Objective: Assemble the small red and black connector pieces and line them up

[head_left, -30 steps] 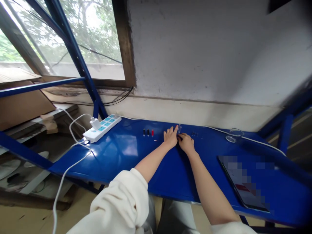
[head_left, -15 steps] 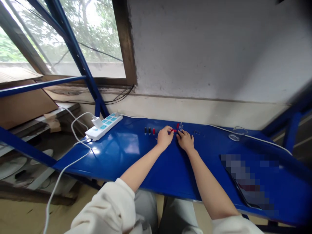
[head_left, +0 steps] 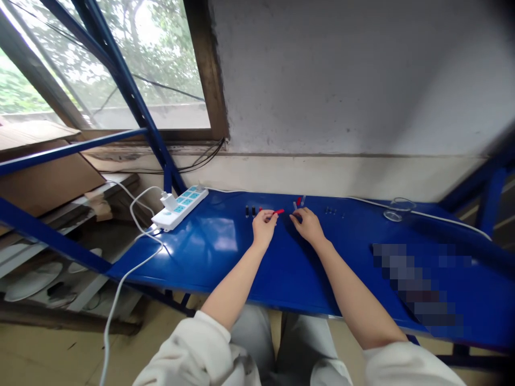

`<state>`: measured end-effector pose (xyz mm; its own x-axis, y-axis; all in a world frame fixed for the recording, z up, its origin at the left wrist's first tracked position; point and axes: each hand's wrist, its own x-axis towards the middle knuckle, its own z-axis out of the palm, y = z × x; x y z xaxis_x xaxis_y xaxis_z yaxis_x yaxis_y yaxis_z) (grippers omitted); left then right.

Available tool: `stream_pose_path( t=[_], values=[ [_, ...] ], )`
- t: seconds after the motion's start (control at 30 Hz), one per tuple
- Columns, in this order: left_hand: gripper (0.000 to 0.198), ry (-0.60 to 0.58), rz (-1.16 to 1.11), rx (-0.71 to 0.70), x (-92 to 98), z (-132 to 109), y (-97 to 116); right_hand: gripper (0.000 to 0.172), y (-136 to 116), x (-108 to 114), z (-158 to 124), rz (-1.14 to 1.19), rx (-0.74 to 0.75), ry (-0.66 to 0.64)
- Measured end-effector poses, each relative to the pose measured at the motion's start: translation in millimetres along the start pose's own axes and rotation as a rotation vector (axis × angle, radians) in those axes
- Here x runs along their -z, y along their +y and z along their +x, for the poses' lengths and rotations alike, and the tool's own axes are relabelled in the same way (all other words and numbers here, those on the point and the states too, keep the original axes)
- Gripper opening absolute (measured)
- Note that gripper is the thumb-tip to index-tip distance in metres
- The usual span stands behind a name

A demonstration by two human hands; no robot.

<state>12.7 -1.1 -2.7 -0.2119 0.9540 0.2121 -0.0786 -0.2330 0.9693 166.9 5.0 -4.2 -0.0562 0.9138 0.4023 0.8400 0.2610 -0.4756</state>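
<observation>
Left hand [head_left: 263, 228]: thumb and fingertips pinching a red stick [head_left: 279, 212], raised just over the table [head_left: 301, 284], its free end pointing right. Right hand [head_left: 308, 222], just right of that pinch: fingers curled; cannot tell whether anything is between them.

Just left of the grip, two black pieces [head_left: 250, 210] side by side, apparently upright; a red tip [head_left: 260, 209] beside them, mostly hidden by the left hand. Beyond the grip, toward the wall, a red piece [head_left: 298, 201] and clear pieces [head_left: 303, 200], lying loose. Farther right, small clear bits [head_left: 330, 210], too small to make out.

Progress, my judgement: partway. Left row looks set out; red stick not yet put down, loose group looks unsorted.

Containers: clear pieces may be hollow; contents can't be told. Well left, white dishes [head_left: 34, 281] on a low shelf, contents unclear.
</observation>
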Motion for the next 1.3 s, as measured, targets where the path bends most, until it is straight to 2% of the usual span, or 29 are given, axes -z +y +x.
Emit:
stream_pose_path(
  t=[0.13,0.43,0.73,0.93,1.1,1.3],
  values=[
    [0.015,0.0,-0.017,0.052,-1.1,-1,-1,0.028,-16,5,-2,0.287,0.021,0.154],
    [0.014,0.015,-0.052,0.085,-0.1,-3,8,0.027,-12,1,3,0.559,-0.098,0.194],
    [0.012,0.02,-0.039,0.09,0.2,-4,8,0.026,-10,0,6,0.658,-0.117,0.217],
    [0.02,-0.031,-0.049,0.116,1.6,-4,7,0.029,-6,-1,8,0.766,-0.144,0.149],
    [0.023,-0.194,-0.075,0.13,0.5,-7,10,0.031,-10,-1,6,0.866,-0.126,-0.059],
    [0.028,-0.159,-0.083,0.088,1.8,-7,14,0.032,-18,1,3,0.853,-0.05,-0.2]
  ],
)
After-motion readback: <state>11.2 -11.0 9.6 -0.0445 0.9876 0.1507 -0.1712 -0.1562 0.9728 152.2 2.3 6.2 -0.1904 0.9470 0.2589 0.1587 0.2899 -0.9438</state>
